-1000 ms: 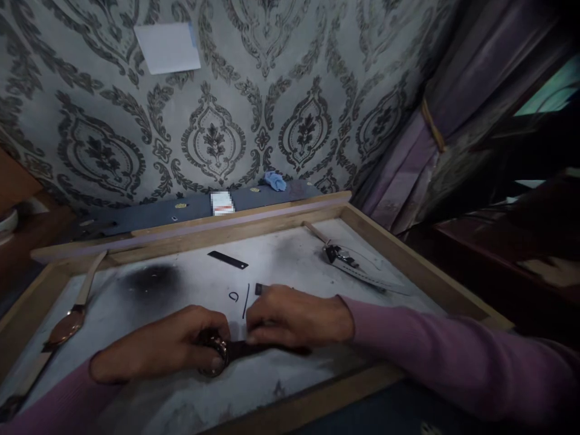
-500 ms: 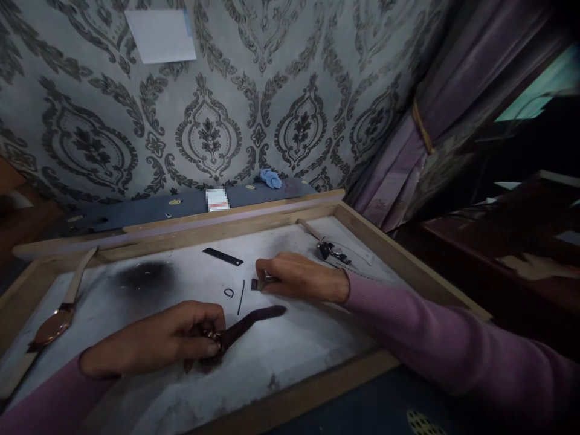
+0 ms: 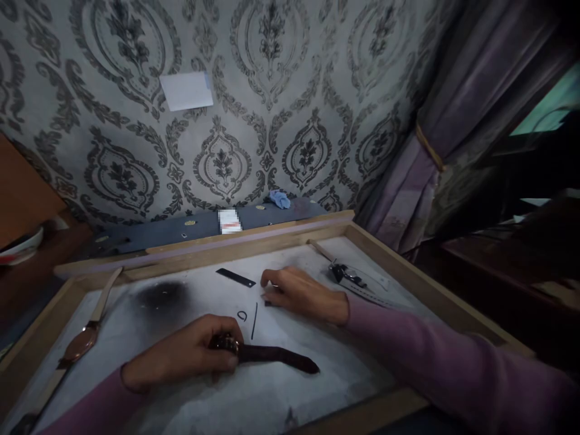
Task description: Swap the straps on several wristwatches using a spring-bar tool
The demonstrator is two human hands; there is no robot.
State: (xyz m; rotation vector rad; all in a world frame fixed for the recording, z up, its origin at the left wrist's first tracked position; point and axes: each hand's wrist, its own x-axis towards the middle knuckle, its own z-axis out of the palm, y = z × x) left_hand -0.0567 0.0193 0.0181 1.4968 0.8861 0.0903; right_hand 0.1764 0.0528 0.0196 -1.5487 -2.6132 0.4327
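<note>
Brown leather trails from the watch [image 3: 226, 345] at the lower centre of the frame, its dark strap [image 3: 281, 357] pointing right over the pale tray floor. The left hand [image 3: 190, 350] has its fingers closed on the case, thumb towards the viewer, so much of the dial is hidden. Right of centre, the right hand [image 3: 299, 296] is low over the tray [image 3: 435, 290], fingers curled; whether they grip anything, I cannot tell. Something small and dark shows just under their tips, mostly covered.

Between the hands lie a thin black strip [image 3: 254, 321] and, just left of it, a small black loop [image 3: 241, 316]. Above these, near the right fingertips, is a flat black blade [image 3: 235, 277]. A pale-strapped watch [image 3: 80, 344] slants along the left side of the frame; another [image 3: 348, 275] lies to the right, beyond the right hand. A blue cloth [image 3: 280, 199] sits behind the tray's far rim, below patterned wallpaper [image 3: 222, 163].
</note>
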